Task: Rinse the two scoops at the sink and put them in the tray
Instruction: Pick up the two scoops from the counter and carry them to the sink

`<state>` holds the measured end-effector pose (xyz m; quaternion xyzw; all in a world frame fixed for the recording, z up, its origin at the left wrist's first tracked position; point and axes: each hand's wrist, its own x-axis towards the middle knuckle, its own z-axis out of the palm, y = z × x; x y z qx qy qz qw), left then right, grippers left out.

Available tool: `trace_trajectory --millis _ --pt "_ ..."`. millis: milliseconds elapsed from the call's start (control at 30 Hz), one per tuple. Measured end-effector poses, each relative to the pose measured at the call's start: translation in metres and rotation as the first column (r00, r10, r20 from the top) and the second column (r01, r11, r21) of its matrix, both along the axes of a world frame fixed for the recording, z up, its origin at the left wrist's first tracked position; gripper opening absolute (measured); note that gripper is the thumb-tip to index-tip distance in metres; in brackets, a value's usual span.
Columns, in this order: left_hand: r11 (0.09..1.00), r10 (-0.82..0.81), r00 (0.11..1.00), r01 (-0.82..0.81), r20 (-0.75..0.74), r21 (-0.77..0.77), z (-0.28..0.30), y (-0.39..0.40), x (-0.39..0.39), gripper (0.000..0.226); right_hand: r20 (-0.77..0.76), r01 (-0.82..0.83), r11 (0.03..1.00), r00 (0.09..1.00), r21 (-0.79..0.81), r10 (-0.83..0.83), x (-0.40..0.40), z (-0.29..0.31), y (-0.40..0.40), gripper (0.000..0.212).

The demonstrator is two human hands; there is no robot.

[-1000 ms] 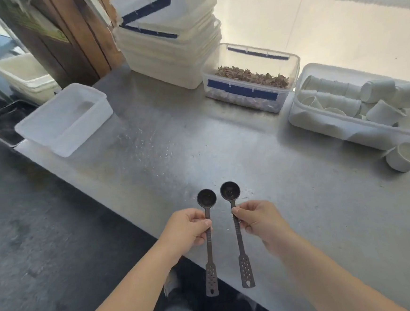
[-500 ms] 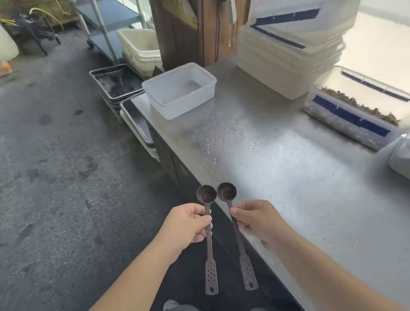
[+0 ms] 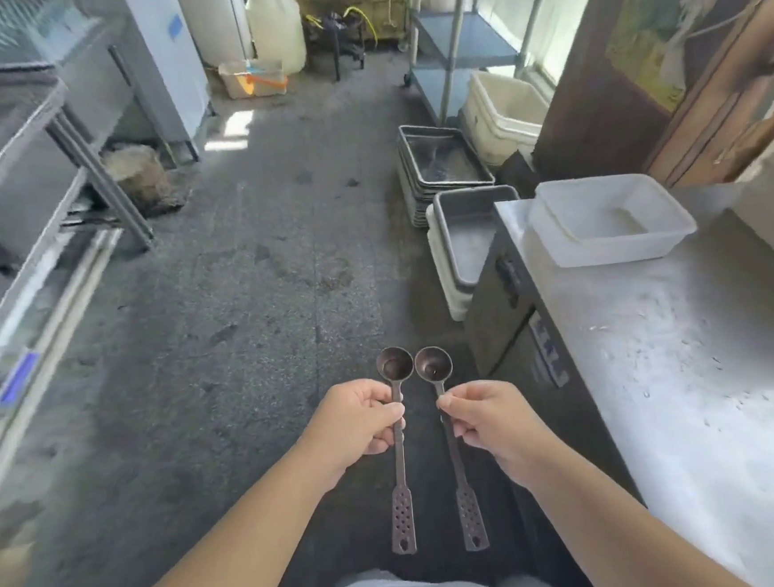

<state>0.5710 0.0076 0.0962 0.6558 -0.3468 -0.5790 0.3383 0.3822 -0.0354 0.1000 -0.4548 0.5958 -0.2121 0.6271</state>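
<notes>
Two scoops held out in front, bowls up at 12 o'clock, perforated tail ends hanging toward 6. Left hand (image 3: 356, 423) is clenched round the upper stem of the left scoop (image 3: 400, 449); right hand (image 3: 487, 419) pinches the upper stem of the right scoop (image 3: 453, 450) between thumb and fingers. Bowls sit side by side, just touching or nearly so; cannot tell which.

Handling, by judgement: thin, stiff, light, dark metal or plastic. Long stems give leverage, so a hold close under the bowl, as now, steadies them. Likely slippery once wet; the narrow stem calls for a firmer pinch under running water.

Room: open concrete floor (image 3: 236, 282) runs from 10 to 12 o'clock, a clear aisle. Steel counter (image 3: 661, 387) edge close at 3 o'clock, with a white tub (image 3: 551, 229) on it at 2. Stacked metal trays (image 3: 413, 175) on the floor at 1. Shelving (image 3: 20, 183) at 9. No sink in view.
</notes>
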Motion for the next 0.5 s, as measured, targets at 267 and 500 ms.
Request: trace_trajectory --millis 267,500 --pt "0.955 0.295 0.955 -0.295 0.027 0.014 -0.002 -0.017 0.096 0.004 0.096 -0.253 0.967 0.964 0.030 0.249 0.123 -0.004 -0.073 0.021" --pt "0.845 0.533 0.844 -0.534 0.063 -0.002 -0.008 -0.077 0.181 0.006 0.129 -0.509 0.860 0.855 0.027 0.502 0.237 -0.014 -0.173 0.022"
